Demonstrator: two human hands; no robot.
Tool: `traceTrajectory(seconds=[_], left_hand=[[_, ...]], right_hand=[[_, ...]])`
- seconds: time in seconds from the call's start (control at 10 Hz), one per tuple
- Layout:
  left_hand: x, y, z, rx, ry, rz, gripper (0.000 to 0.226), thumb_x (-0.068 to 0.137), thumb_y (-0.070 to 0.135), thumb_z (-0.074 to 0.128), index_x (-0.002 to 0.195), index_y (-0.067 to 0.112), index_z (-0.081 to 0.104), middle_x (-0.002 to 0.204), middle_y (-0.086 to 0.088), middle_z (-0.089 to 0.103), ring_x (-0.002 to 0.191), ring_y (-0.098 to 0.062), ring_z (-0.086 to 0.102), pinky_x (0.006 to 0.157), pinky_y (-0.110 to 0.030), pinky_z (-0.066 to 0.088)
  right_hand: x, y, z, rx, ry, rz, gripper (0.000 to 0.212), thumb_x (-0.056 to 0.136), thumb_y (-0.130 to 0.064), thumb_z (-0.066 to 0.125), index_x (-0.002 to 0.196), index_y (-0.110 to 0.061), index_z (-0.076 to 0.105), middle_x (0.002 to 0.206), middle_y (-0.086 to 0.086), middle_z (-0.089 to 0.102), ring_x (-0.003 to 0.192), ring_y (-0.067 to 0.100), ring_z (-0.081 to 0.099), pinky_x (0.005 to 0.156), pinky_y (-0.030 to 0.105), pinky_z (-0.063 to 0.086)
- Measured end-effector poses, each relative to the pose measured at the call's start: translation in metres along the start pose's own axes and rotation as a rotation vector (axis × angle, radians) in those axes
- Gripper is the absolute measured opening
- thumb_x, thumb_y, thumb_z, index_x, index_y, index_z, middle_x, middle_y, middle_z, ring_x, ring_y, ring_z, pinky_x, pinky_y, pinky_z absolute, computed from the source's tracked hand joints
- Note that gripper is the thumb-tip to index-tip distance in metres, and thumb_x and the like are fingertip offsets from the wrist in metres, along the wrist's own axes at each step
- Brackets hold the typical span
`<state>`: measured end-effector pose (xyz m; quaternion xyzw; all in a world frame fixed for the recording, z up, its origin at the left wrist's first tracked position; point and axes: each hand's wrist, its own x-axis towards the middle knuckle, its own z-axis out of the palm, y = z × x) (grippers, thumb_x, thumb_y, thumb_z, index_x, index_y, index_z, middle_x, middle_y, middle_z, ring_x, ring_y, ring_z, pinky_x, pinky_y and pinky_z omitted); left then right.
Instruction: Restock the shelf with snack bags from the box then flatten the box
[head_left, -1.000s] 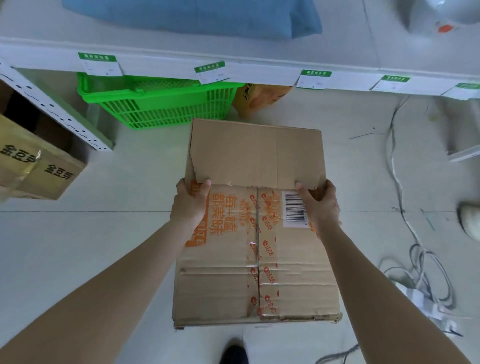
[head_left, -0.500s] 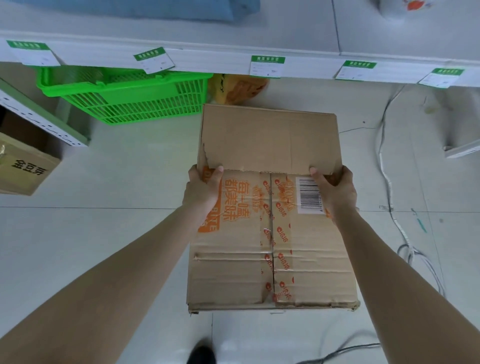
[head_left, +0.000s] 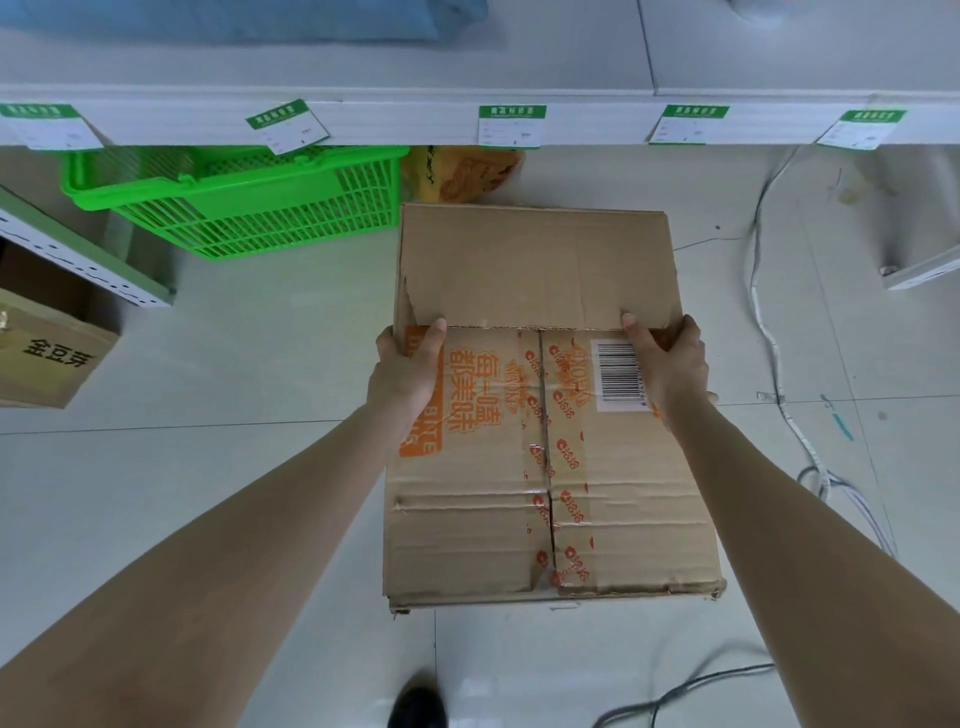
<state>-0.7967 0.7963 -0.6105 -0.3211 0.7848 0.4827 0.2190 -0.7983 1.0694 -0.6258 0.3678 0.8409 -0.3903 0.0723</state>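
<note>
Box — above pale, perhaps tiled floor

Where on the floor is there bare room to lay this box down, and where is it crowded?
Bare tile lies left of the cardboard box, between the green basket above and the left hand and its arm below. A smaller patch sits right of the box, short of the cables. Crowded: under the shelf edge, where basket and yellow bag sit.

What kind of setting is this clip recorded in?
Probably a small shop aisle: a shelf edge lined with green price tags, a green shopping basket on the floor, and a snack carton in hand.
</note>
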Motion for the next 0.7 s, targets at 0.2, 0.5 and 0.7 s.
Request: traceTrajectory(seconds=[0.2, 0.5, 0.7], left_hand=[[-0.004, -0.003, 0.000, 0.048, 0.025, 0.048, 0.080, 0.083, 0.078, 0.035, 0.140, 0.024, 0.030, 0.115, -0.003, 0.062, 0.101, -0.030, 0.062, 0.093, -0.043, 0.048], [-0.061, -0.074, -0.011, 0.232, -0.013, 0.223, 0.068, 0.090, 0.065, 0.042, 0.140, 0.020, 0.031, 0.122, 0.001, 0.062, 0.104, -0.028, 0.063, 0.077, -0.033, 0.048], [-0.174, -0.193, -0.046, 0.329, -0.198, -0.026, 0.077, 0.088, 0.068, 0.030, 0.152, 0.029, 0.011, 0.152, 0.000, 0.036, 0.134, -0.017, 0.043, 0.105, -0.033, 0.038]], right_hand=[[-0.011, -0.003, -0.001, -0.081, 0.039, -0.022, 0.103, 0.068, -0.086, 0.032, 0.146, -0.019, 0.031, 0.148, 0.006, 0.043, 0.136, 0.035, 0.036, 0.110, 0.059, 0.016], [-0.100, 0.051, -0.008, -0.172, 0.078, -0.015, 0.091, 0.088, -0.072, 0.029, 0.157, -0.016, 0.007, 0.164, 0.005, 0.012, 0.149, 0.027, 0.013, 0.118, 0.051, 0.007], [-0.265, 0.134, -0.030, -0.143, 0.155, 0.124, 0.103, 0.075, -0.077, 0.022, 0.147, -0.005, 0.036, 0.153, 0.019, 0.037, 0.135, 0.040, 0.041, 0.109, 0.056, 0.027]])
